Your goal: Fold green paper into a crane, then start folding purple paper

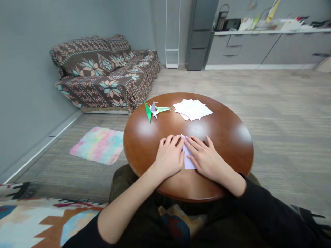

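Two grips, my left grip (170,155) and my right grip (203,156), lie palm down over a piece of lilac paper (190,164) on the brown worktop (229,137). The paper sits by the near side of the worktop, pointed at its far end and straight along its near edge; its middle is partly covered. Left grip: open, fingers slightly bent and close together, placed along the paper's left side. Right grip: open, fingers spread, fingertips resting on the paper. Neither is closed around anything; whether the left thumb bears on the paper, I cannot tell.

Beyond, toward the far left of the worktop, I note three folded figures close together: a green figure (148,112), a lilac figure (153,109) and a pale green figure (163,109). To their right lies an uneven, fanned pile of white sheets (192,109), well apart from both grips.
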A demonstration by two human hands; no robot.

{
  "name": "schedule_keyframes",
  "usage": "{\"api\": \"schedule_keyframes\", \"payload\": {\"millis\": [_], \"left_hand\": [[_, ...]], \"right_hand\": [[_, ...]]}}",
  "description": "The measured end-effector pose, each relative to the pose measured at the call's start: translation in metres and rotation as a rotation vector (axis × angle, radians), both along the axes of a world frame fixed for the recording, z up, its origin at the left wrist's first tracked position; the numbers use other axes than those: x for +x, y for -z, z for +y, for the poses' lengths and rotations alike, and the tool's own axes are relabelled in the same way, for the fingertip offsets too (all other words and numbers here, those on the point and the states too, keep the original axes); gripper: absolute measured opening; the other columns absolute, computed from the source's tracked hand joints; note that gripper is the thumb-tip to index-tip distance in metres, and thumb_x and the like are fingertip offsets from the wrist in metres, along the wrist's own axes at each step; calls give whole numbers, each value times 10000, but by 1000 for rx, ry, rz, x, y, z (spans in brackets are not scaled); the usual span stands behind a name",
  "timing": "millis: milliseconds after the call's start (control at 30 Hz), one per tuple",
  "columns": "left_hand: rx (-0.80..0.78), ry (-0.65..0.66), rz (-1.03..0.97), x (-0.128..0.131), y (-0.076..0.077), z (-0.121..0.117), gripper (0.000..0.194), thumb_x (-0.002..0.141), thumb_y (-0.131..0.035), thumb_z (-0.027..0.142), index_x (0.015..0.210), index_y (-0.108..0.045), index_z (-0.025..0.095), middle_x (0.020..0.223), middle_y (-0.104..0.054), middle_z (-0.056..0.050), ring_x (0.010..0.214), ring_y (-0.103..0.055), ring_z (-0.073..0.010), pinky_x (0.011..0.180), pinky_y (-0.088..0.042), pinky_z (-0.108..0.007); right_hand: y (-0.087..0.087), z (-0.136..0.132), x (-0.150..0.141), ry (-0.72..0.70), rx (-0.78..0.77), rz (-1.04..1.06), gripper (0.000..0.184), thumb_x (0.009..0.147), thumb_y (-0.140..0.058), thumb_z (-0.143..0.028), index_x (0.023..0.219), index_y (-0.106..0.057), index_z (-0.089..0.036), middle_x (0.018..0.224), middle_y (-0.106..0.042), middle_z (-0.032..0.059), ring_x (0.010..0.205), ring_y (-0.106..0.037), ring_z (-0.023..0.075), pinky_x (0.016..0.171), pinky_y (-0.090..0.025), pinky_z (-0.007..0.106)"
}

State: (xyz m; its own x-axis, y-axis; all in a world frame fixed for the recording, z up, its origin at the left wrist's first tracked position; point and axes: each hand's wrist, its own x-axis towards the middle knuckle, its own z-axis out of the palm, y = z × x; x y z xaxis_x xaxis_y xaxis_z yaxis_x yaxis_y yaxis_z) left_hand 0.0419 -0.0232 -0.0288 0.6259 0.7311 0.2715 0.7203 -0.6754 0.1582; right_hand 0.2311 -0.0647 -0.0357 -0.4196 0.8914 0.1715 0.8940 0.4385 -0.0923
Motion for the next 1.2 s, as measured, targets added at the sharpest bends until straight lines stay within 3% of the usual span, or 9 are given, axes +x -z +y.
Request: {"api": "schedule_keyframes", "payload": {"millis": [200,400,667,1000,1200], "left_hand": [[8,-17,9,4,0,2,493,969,-466,267,1445,-513,148,1449,-556,-151,1313,-466,-337,1037,-392,-518],[-7,-36,-16,4,4,3,504,985,-517,403,1426,-525,158,1454,-557,-156,1322,-463,-343,1041,-393,-522],[-34,-11,-51,1,4,4,487,984,-544,395,1408,-540,155,1449,-593,-132,1324,-473,-328,1055,-390,-513],[-62,-8,-119,-4,4,7,406,947,-618,341,1329,-623,204,1381,-623,-112,1287,-513,-307,1049,-429,-489],[-80,154,-103,-23,-4,23,303,975,-578,269,1240,-687,172,1268,-691,-101,1201,-584,-272,1012,-472,-435]], "right_hand": [[3,1,1,-7,16,-2,532,1054,-367,-281,1554,-434,-113,1618,-431,168,1476,-404,378,1178,-204,721],[4,0,0,-6,21,14,522,1054,-360,-269,1551,-446,-131,1614,-437,162,1476,-415,364,1186,-194,714],[0,-2,-3,4,-10,12,531,1054,-349,-259,1549,-428,-85,1628,-401,177,1499,-394,347,1194,-204,700],[-3,-2,-3,13,-39,21,527,1046,-375,-247,1561,-421,-144,1631,-400,165,1500,-393,351,1178,-186,742],[-6,-2,7,-78,-47,-6,545,1038,-338,-196,1577,-387,-139,1653,-366,145,1522,-356,342,1173,-224,729]]}}
